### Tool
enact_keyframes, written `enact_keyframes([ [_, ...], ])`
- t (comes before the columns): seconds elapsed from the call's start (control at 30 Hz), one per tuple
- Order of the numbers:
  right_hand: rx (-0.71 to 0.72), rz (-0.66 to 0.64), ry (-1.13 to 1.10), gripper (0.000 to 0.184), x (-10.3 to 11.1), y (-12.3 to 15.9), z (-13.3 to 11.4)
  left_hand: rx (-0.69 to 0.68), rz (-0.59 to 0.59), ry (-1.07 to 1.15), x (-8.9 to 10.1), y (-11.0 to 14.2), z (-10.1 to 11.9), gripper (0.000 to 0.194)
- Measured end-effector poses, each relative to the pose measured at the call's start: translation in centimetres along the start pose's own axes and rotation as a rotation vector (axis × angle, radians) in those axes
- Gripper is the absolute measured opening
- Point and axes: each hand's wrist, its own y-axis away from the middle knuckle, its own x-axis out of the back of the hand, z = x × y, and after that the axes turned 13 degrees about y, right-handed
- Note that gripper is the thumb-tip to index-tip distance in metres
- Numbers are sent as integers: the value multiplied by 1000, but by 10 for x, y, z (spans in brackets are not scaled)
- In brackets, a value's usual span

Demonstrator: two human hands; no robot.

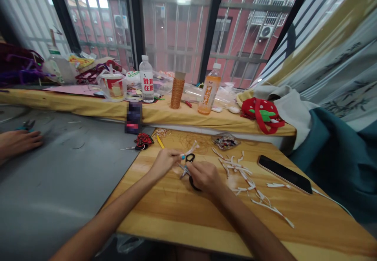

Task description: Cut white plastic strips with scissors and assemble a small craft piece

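My left hand (165, 162) is closed in a pinch around a thin white strip (193, 148), whose loose end points away from me. A small blue spot shows at its fingertips; I cannot tell what it is. Just to the right, my right hand (206, 176) grips a pair of black-handled scissors (191, 158), with the metal blades pointing left, below the left fingertips. Both hands are over the wooden table (165, 210). Right of them lies a loose spread of white strips (244, 172) with orange marks. Thin brown thread (196, 142) lies in coils beyond the hands.
A clear box of beads (226, 141) and a phone (284, 174) with a cable lie to the right. Bottles (209, 90) and a twine spool (177, 92) stand on the sill. At left, another person's hand (22, 143) rests near pliers (27, 126) on a grey mat.
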Motion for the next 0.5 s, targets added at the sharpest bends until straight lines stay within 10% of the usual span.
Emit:
enact_keyframes([
  [0.2,304,22,335,25,21,-11,1,-321,-178,-625,-8,11,5,25],
  [0.37,-82,-136,212,21,27,-23,1,-596,-327,-946,-5,14,7,19],
  [0.5,-444,-413,-409,27,15,-24,15,-697,-415,-778,-6,15,5,23],
])
